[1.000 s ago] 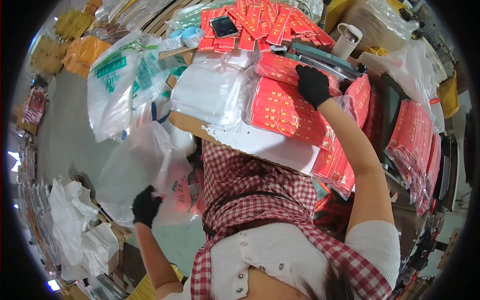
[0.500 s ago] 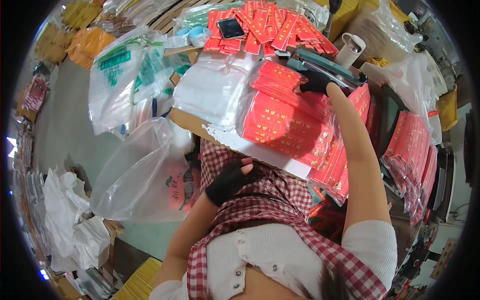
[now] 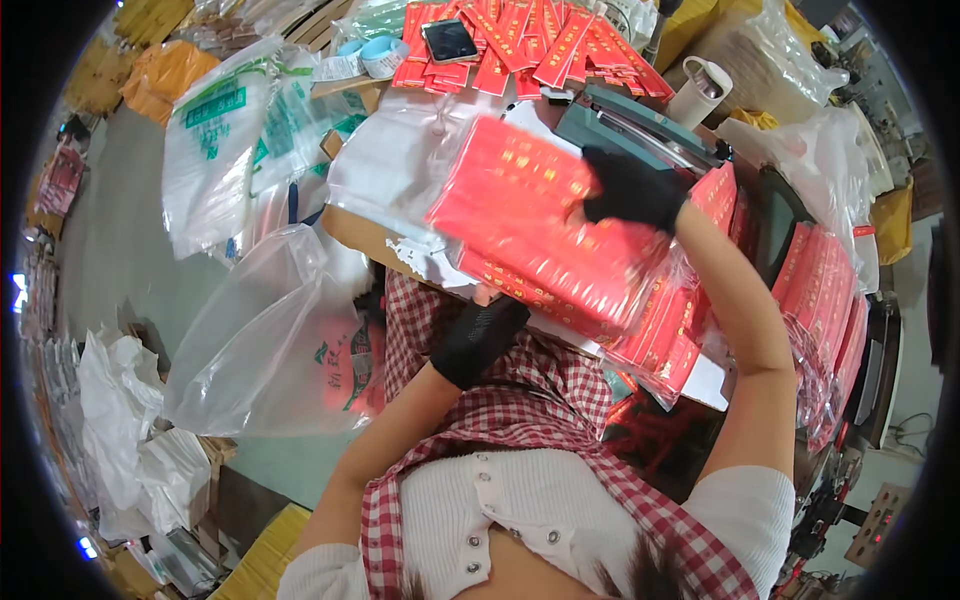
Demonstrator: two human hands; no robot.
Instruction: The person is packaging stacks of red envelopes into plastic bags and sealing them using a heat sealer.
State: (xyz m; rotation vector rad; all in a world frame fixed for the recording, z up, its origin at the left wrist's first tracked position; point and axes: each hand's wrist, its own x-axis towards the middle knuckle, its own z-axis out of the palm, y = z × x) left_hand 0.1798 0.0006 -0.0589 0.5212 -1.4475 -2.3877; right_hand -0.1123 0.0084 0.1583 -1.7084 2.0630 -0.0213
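My right hand (image 3: 635,190), in a black fingerless glove, grips the far right side of a clear-wrapped pack of red envelopes (image 3: 515,185) with gold print. The pack is raised and tilted over another red pack (image 3: 545,295); its right part is smeared by motion. Below them my left hand (image 3: 480,340), gloved alike, is at the near edge of the work board, thumb tip beside the lower pack. Its other fingers are hidden. Clear plastic bags (image 3: 385,160) lie flat on the board, partly behind the raised pack. More wrapped red packs (image 3: 655,345) lie to the right.
Loose red paper strips (image 3: 530,45) cover the back, with a phone (image 3: 450,40) on them. Tape rolls (image 3: 383,58) stand left of these. A green sealing machine (image 3: 640,125) and a white cup (image 3: 700,92) are back right. A big clear bag (image 3: 265,340) hangs at left.
The pack under my right hand has been raised and swung toward the left, over the clear bags. My left hand has moved up and right to the board's edge.
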